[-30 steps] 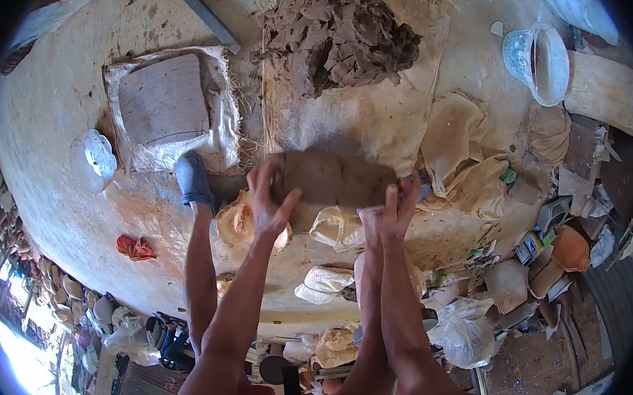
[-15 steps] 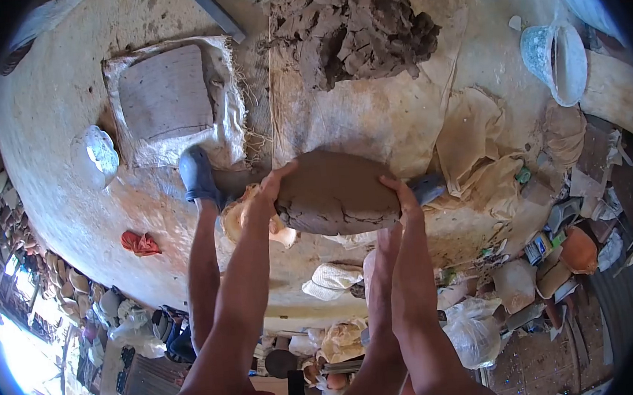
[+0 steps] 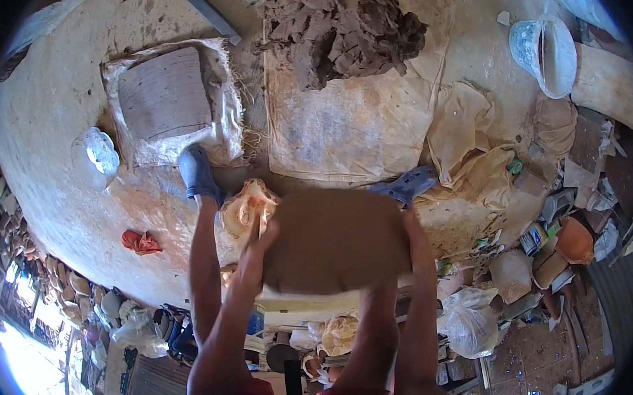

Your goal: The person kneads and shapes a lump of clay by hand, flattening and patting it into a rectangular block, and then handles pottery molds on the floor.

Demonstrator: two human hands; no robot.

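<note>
A large smooth brown block of clay (image 3: 336,240) is held up in front of my body, over my legs. At its left side my left hand (image 3: 262,239) grips the edge, and my right hand (image 3: 412,227) presses the right side. The fingers are partly hidden and a little blurred. Beyond the clay a stained cloth (image 3: 352,132) lies flat on the floor. On the cloth's far part sits a rough heap of torn clay (image 3: 345,30).
A flat grey slab (image 3: 165,94) rests on a whitish sack (image 3: 235,130) to the left. Nearby are a clear bowl (image 3: 100,152), a red rag (image 3: 141,242) and a metal bar (image 3: 208,14). To the right stand a bucket (image 3: 545,58) and crumpled cloth (image 3: 465,121). My feet wear blue clogs (image 3: 197,173).
The clay block has come off the cloth's near edge and closer to my body, with both hands on it. Its broad smooth face now shows. My right foot is more visible.
</note>
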